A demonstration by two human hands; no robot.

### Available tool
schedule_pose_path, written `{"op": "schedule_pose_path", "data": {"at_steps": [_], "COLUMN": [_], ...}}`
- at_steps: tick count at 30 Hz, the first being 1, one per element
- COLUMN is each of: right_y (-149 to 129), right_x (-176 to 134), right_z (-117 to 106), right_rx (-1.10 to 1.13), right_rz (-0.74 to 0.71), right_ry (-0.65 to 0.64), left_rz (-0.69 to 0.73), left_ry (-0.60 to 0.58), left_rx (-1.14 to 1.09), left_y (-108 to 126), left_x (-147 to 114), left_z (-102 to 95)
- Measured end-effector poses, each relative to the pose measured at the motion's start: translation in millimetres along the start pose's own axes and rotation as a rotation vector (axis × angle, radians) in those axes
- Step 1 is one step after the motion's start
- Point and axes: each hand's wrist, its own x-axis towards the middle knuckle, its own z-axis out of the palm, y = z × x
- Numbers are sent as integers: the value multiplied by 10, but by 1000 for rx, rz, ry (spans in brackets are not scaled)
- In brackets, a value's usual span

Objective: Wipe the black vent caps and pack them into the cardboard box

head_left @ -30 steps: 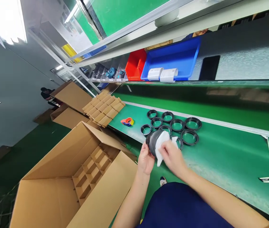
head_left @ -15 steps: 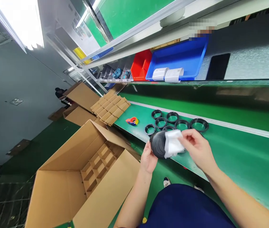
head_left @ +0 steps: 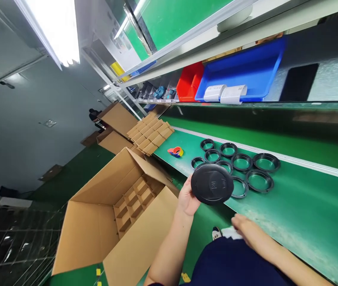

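My left hand grips a round black lid-like disc by its left edge, its flat face with a small raised mark turned toward me. The disc is above the front edge of the green bench. Lower down, close to my lap, my right hand is closed on a white cloth, part of which is hidden by the hand. Beyond the disc several black rings of differing sizes lie on the bench, one partly covered by the disc.
A large open carton with cardboard dividers stands at left. On the green bench are a tape roll and stacked cardboard dividers. The shelf above holds a red bin, a blue tray and a black flat panel.
My right hand has moved down from the disc toward my lap with the white cloth. My left hand has turned the disc, so its flat marked face shows.
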Motion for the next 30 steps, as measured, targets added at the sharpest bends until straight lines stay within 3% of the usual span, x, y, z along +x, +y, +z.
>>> {"op": "schedule_pose_path", "data": {"at_steps": [2,4,7,9,12,15,17,20,24,30], "right_y": [388,646,733,604,190,-349,-667,-951,-1008,-976], "right_x": [-82,-167,-284,-318,-303,-266,-241,-201,-155,-135], "right_z": [8,-64,-320,-581,-1048,-1453,-1613,-1673,-1594,-1551], "right_rx": [-16,-18,47,97,190,338,354,238,181,258], "right_rz": [154,216,249,271,271,137,-10,-141,-161,-145], "right_ry": [63,131,277,412,650,788,758,605,416,358], "left_rz": [-28,-61,-135,-212,-338,-455,-516,-573,-605,-611], "left_ry": [-25,-40,-73,-116,-181,-237,-251,-251,-254,-228], "left_rx": [4,-5,-3,32,113,170,194,210,221,228], "left_y": [-7,-47,-102,-125,-160,-209,-239,-262,-267,-281], "left_x": [-27,-53,-88,-108,-138,-171,-195,-228,-264,-321], "left_z": [12,40,110,171,269,368,429,498,526,545]}}
